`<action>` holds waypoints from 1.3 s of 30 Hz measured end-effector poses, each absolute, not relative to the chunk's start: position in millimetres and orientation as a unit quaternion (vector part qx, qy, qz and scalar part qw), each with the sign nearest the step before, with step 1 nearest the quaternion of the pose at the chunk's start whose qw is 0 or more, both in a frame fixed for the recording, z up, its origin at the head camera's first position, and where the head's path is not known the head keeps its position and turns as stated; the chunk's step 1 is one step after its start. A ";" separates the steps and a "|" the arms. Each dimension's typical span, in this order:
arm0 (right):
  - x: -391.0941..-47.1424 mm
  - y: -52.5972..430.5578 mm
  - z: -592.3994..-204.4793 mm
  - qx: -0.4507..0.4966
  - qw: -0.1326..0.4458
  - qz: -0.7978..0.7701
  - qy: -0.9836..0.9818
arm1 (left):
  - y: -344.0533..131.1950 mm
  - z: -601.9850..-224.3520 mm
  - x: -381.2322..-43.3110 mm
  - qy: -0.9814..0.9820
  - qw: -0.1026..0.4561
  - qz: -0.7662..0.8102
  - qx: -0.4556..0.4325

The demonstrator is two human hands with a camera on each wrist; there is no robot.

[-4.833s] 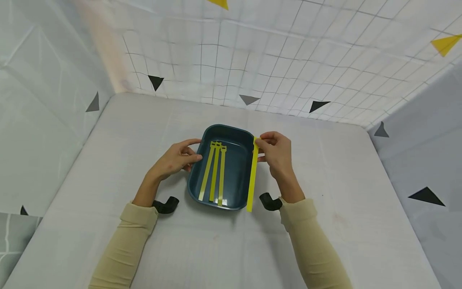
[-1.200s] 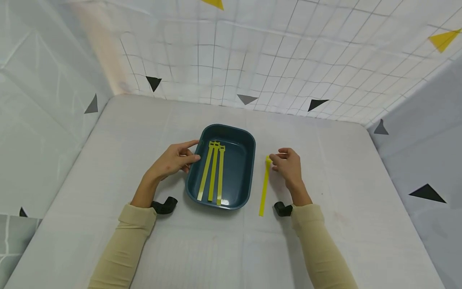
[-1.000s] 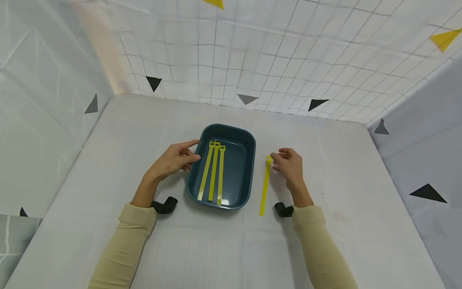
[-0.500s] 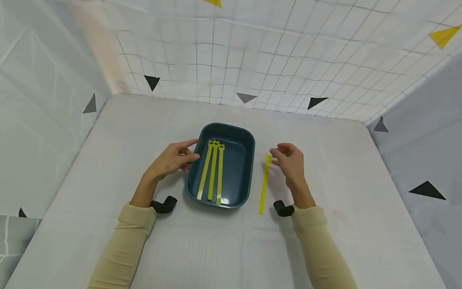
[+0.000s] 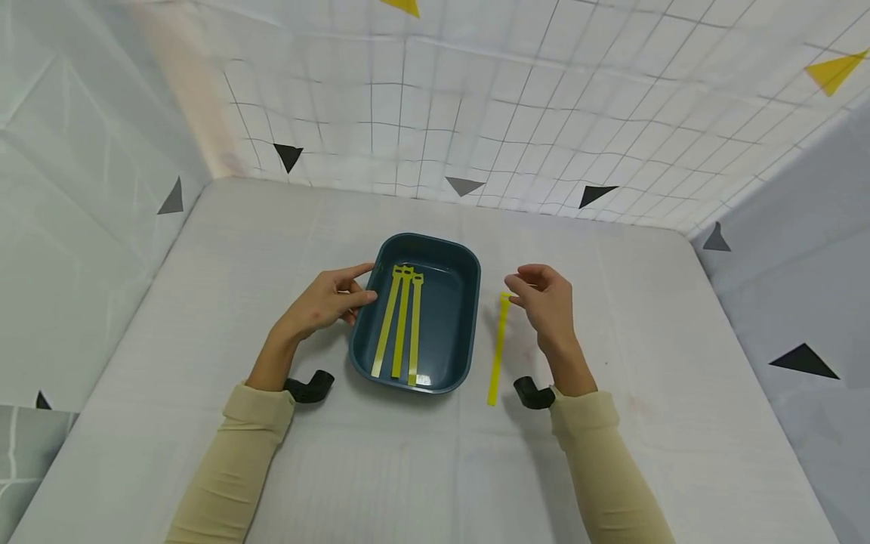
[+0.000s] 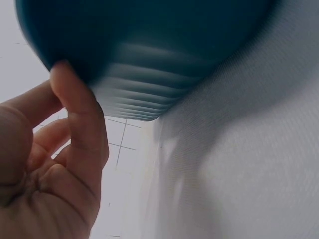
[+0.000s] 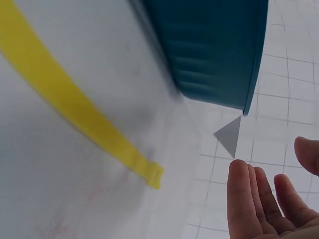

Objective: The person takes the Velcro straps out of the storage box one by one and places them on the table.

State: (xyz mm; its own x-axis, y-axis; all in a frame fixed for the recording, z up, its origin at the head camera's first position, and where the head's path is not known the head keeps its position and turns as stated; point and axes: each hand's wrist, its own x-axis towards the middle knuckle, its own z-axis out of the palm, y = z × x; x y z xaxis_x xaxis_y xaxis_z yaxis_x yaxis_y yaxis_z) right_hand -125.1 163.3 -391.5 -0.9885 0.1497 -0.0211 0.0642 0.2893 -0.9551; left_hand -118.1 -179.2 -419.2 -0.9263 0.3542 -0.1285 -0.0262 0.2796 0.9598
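Note:
A dark teal tray (image 5: 445, 325) stands on the table, with three yellow cable straps (image 5: 401, 325) with slotted heads lying side by side in its left half. My left hand (image 5: 322, 306) grips the tray's left rim, thumb at the edge; in the left wrist view the left hand (image 6: 65, 149) touches the tray's ribbed wall (image 6: 144, 84). One more yellow cable strap (image 5: 499, 351) lies on the table right of the tray. My right hand (image 5: 547, 302) hovers by its slotted head, holding nothing. In the right wrist view, this strap (image 7: 79, 107) lies apart from the right hand's fingers (image 7: 241, 194).
The white-covered table (image 5: 381, 468) meets a gridded sheet wall (image 5: 476, 113) at the back, marked with black, grey and yellow triangles. Black curved pieces (image 5: 311, 386) sit at both wrists. Plain sheets hang on the left and right sides.
Earlier my right hand held the fourth strap over the tray's right rim. It then laid it on the table to the right, and the fingers have come off it. The left hand has stayed put.

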 end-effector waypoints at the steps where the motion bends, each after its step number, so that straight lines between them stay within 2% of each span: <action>1: -124.9 162.5 -390.9 -0.065 0.037 0.591 -0.804 | -179.0 -419.2 -117.8 0.784 0.160 0.591 0.105; 21: -122.7 152.3 -383.6 -0.013 0.049 0.584 -0.810 | -178.0 -422.7 -116.0 0.790 0.151 0.585 0.102; 39: -123.6 137.2 -369.1 0.028 0.031 0.586 -0.810 | -178.3 -419.4 -117.3 0.791 0.163 0.583 0.094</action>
